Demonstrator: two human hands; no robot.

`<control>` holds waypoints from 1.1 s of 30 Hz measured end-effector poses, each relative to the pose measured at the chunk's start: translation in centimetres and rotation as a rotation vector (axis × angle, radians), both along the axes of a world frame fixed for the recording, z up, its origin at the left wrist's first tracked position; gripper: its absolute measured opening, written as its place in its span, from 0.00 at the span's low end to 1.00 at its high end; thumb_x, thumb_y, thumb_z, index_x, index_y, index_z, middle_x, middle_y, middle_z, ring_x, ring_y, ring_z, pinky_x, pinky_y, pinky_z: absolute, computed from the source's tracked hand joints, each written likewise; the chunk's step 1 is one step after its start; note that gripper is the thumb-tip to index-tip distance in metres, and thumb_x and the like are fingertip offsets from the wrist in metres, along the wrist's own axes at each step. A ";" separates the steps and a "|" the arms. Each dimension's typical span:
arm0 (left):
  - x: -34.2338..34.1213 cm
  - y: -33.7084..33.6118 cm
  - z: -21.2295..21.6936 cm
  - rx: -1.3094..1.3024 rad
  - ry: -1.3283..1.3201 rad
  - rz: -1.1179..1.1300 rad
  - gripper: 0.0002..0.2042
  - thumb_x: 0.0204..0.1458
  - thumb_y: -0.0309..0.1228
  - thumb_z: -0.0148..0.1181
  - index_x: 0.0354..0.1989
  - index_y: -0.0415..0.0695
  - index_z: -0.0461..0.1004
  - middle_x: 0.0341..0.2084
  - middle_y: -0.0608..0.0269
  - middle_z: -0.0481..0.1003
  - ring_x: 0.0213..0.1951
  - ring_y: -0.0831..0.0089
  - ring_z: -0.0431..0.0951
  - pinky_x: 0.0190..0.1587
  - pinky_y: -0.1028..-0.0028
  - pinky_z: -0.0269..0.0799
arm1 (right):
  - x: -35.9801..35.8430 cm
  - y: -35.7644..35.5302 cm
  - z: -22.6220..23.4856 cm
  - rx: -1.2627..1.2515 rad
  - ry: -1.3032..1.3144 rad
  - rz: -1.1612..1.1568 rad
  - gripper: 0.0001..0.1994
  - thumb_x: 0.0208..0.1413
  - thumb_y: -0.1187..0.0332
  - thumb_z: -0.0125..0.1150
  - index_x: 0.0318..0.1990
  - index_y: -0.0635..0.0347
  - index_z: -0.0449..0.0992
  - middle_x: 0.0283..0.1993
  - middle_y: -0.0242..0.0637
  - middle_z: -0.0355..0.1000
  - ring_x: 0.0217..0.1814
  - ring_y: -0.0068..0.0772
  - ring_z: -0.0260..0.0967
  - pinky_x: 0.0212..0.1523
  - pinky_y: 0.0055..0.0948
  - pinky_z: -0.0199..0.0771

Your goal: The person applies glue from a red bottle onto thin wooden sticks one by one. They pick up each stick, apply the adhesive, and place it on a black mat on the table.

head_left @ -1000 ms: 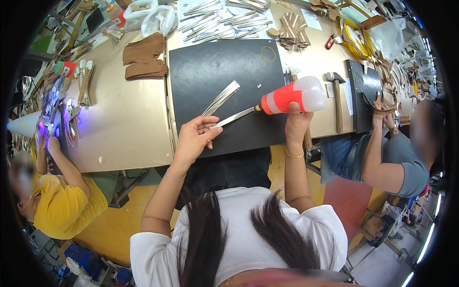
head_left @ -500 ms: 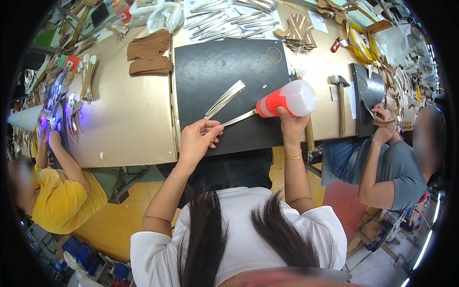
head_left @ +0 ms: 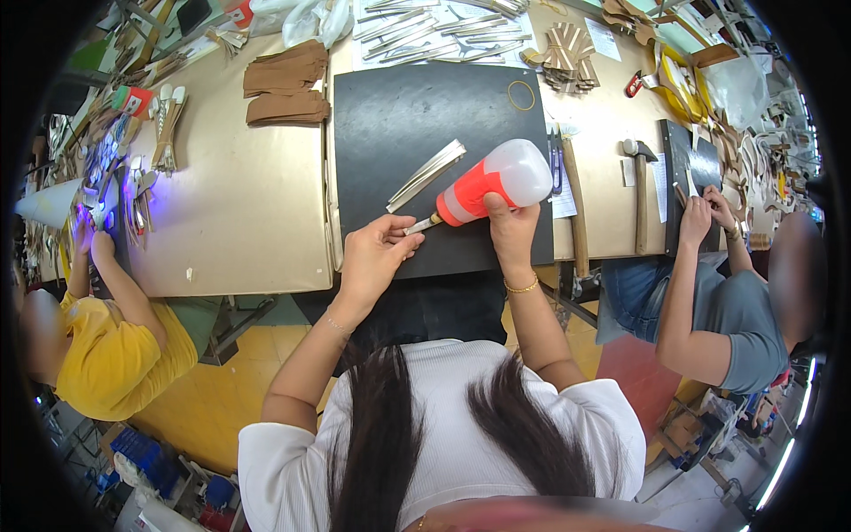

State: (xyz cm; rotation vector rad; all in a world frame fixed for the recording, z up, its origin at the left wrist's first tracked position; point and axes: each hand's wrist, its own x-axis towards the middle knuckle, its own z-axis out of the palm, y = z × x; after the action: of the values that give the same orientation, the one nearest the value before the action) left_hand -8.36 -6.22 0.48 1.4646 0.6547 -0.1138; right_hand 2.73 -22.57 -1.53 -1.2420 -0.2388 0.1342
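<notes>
My right hand (head_left: 514, 232) is wrapped round a squeeze bottle (head_left: 517, 170), translucent white with a red band, tipped so its nozzle points down to the left. Between the fingertips of my left hand (head_left: 377, 253) is the end of a thin pale strip (head_left: 417, 228). The bottle's nozzle meets the strip close to those fingertips. Beyond them, a small bundle of similar pale strips (head_left: 427, 176) lies on the black board (head_left: 372, 124). Most of the held strip is hidden behind the bottle.
A rubber band (head_left: 521, 96) lies on the board's far right. Brown leather pieces (head_left: 285, 84) sit to the left, more strips (head_left: 434, 31) at the back. On the right are a hammer (head_left: 640, 191) and a wooden handle (head_left: 574, 204). People work at both sides.
The bottle has moved left and nearer, its nozzle now by my left fingertips instead of the strip's far end. My right hand moved with it; my left hand stays nearly in place.
</notes>
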 end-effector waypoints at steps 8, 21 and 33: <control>-0.1 -0.2 0.3 0.023 -0.012 0.016 0.11 0.50 0.22 0.65 0.42 0.33 0.75 0.27 0.63 0.78 0.29 0.82 0.77 0.33 0.83 0.72 | -1.2 2.3 0.4 0.129 0.070 0.073 0.22 0.50 0.61 0.72 0.44 0.69 0.74 0.41 0.34 0.75 0.43 0.22 0.70 0.45 0.25 0.71; 7.7 3.9 2.1 0.085 -0.285 0.021 0.12 0.48 0.23 0.65 0.41 0.32 0.76 0.27 0.59 0.79 0.27 0.80 0.77 0.30 0.81 0.72 | 3.5 -2.4 2.2 0.191 0.102 -0.243 0.40 0.49 0.36 0.58 0.58 0.61 0.61 0.52 0.39 0.67 0.54 0.35 0.68 0.54 0.41 0.74; 30.7 6.7 -1.8 0.989 -0.428 0.239 0.11 0.41 0.38 0.70 0.31 0.47 0.82 0.36 0.60 0.73 0.46 0.60 0.69 0.50 0.60 0.61 | 3.7 -5.5 0.9 0.142 0.142 -0.334 0.40 0.50 0.35 0.56 0.57 0.64 0.62 0.49 0.41 0.69 0.49 0.38 0.72 0.49 0.44 0.78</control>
State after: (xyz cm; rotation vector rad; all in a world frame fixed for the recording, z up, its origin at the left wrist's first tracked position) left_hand 22.29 0.46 -1.29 2.2336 0.5369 0.7950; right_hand 6.40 -28.09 -0.61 -1.1094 0.0825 -0.0818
